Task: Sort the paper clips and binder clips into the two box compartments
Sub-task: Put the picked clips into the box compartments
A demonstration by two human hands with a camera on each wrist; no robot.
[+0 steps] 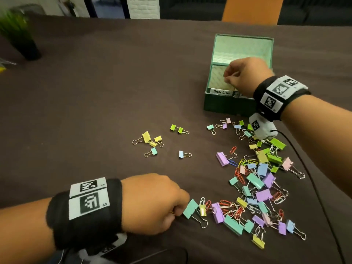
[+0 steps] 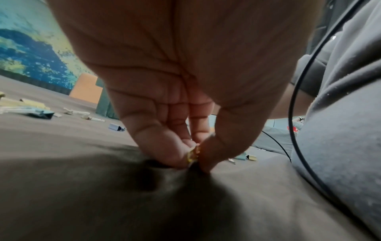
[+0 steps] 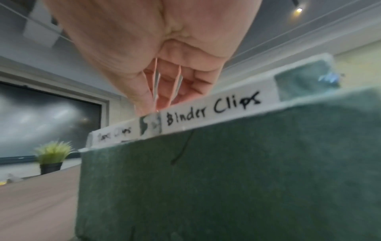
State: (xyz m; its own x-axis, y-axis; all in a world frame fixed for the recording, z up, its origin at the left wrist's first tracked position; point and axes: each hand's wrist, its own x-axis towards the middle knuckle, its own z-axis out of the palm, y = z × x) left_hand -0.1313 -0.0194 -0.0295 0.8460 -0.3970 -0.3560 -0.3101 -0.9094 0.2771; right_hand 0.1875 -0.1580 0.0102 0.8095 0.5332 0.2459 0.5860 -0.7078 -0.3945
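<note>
A green box (image 1: pixel 224 103) stands at the right rear of the table; its front rim carries the labels "Paper Clips" on the left and "Binder Clips" (image 3: pixel 212 109) on the right. My right hand (image 1: pixel 225 78) hovers over the front of the box (image 3: pixel 226 179) near the divider, fingers pointing down; their tips are hidden behind the rim. A mixed pile of pastel binder clips and paper clips (image 1: pixel 257 187) lies front right. At its left edge my left hand (image 1: pixel 176 212) pinches a small yellow paper clip (image 2: pixel 192 154) between thumb and fingers at table level.
Several loose binder clips (image 1: pixel 152 140) lie scattered mid-table on the brown cloth. A potted plant (image 1: pixel 21 35) stands at the far left. A black cable (image 1: pixel 312 178) runs along the right side of the pile. An orange chair back (image 1: pixel 251 10) is behind the table.
</note>
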